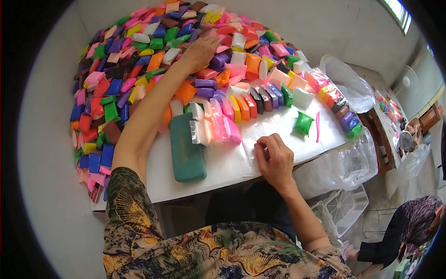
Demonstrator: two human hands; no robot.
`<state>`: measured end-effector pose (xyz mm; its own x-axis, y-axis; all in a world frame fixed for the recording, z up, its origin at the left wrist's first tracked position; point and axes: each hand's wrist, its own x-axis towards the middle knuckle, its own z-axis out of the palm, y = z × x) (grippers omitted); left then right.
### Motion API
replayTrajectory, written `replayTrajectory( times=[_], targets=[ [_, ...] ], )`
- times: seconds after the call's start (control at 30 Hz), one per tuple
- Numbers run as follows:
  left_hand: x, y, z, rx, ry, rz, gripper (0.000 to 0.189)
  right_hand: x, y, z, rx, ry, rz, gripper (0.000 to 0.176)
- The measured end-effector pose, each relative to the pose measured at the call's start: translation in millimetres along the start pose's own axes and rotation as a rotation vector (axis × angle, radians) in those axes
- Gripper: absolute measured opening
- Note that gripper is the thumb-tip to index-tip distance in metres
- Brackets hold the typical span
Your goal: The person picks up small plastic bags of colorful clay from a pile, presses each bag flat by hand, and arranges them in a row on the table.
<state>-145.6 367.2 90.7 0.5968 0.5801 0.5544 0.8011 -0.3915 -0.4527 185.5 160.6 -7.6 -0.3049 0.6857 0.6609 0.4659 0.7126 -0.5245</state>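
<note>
My left hand [200, 53] reaches far into a big heap of small, soft, coloured packets [111, 111]. Its fingers are bent down among them, and whatever they grip is hidden. Close to the table's front edge, my right hand [275, 160] is loosely curled with nothing showing in it. Between the hands runs a row of packets [245, 107] standing side by side in many colours. Clear-wrapped white and pink packets [213, 130] lie at its left end, against a dark green case [187, 149]. A single green packet [303, 123] lies right of my right hand, beside a thin pink stick [318, 127].
A clear bag with a row of coloured packets [341, 110] lies at the table's right edge. Plastic bags [346, 160] hang there, above a white plastic basket [346, 209]. Another person [399, 232] is at the lower right. Walls stand behind and left of the heap.
</note>
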Motion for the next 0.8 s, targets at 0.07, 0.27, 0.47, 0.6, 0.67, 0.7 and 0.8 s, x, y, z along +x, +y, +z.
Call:
replayTrajectory(
  times=[0.07, 0.27, 0.47, 0.6, 0.67, 0.7, 0.8],
  targets=[
    [-5, 5, 1, -0.09, 0.013, -0.05, 0.03, -1, 0, 0, -0.003, 0.005, -0.001, 0.011],
    [-11, 16, -9, -0.228, 0.037, -0.169, 0.027, 0, 1, 2, -0.004, 0.029, -0.021, 0.009],
    [-22, 15, -11, -0.552, 0.163, -0.447, 0.028, -1, -1, -1, 0.004, -0.001, 0.009, 0.01],
    [-26, 19, -22, -1.161, 0.13, -0.746, 0.022, -2, 1, -1, 0.012, -0.007, -0.005, 0.01],
    [-26, 25, -35, -1.15, 0.079, -0.834, 0.022, -1, 0, -2, 0.015, -0.004, -0.013, 0.01],
    [-26, 26, -35, -1.148, 0.05, -0.879, 0.022, -1, 0, -2, 0.017, 0.002, -0.018, 0.01],
    [-30, 24, -31, -1.125, -0.025, -0.91, 0.013, -3, 0, -1, 0.018, 0.015, -0.021, 0.01]
  ],
)
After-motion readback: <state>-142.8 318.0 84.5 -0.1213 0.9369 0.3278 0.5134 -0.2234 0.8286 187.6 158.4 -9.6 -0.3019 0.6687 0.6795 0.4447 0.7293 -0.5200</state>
